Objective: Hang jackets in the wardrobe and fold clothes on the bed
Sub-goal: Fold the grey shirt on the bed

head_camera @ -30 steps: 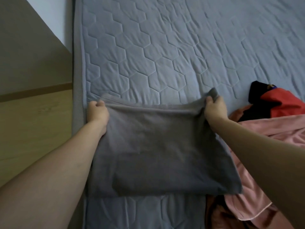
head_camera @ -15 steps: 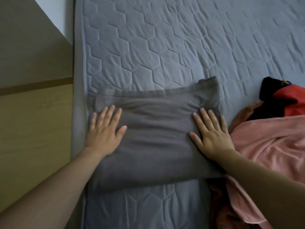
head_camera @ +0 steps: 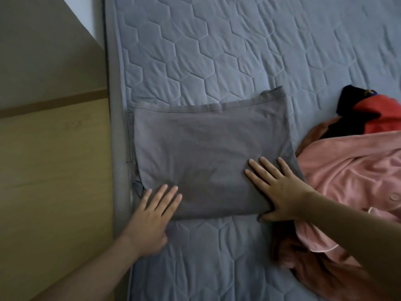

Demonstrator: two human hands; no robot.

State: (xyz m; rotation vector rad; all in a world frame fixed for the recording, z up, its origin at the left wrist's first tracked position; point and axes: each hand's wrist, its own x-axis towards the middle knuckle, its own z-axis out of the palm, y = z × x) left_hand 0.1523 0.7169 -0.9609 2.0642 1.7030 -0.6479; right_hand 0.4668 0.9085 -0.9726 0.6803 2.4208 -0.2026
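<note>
A folded grey garment (head_camera: 208, 148) lies flat on the blue quilted bed (head_camera: 238, 51), close to the bed's left edge. My left hand (head_camera: 152, 216) lies flat with straight fingers on the garment's near left corner, its palm partly on the quilt. My right hand (head_camera: 280, 190) presses flat on the near right corner, thumb hooked over the near edge. Neither hand grips the cloth.
A pink garment (head_camera: 347, 174) lies heaped to the right of the grey one, with brown cloth (head_camera: 288, 250) under it. A red and black piece (head_camera: 379, 114) sits behind that heap. Wooden floor (head_camera: 54, 192) runs along the bed's left side.
Both hands let go of the garment's far edge after laying it down, then slid flat across the cloth toward its near edge.
</note>
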